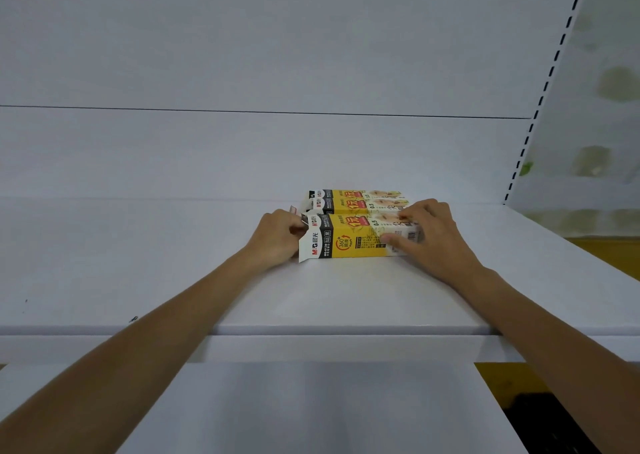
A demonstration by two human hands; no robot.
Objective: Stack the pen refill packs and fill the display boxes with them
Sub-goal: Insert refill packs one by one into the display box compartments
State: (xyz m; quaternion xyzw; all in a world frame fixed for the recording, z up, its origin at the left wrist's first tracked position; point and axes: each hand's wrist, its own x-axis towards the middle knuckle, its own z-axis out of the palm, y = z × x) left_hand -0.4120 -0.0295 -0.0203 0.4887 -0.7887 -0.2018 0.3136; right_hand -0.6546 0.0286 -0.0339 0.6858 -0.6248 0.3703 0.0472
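Observed: near display box (360, 237) on shelf (311, 301), against second box (353, 201) behind; left hand (277, 237) pinches its open end flap, right hand (429, 235) fingers curl over the other end — advise a firm hold there, flap wide, while filling

**Printed card on matt white shelving**

The near box (356, 242), between the left hand (277, 237) and the right hand (433, 235), is thin printed cardboard, smooth with a faint sheen. Its white end flap (306, 251) by the left hand looks matt. The far box (353, 201), just beyond the fingers, has the same finish. The shelf (311, 298) under both wrists is smooth, matt white.
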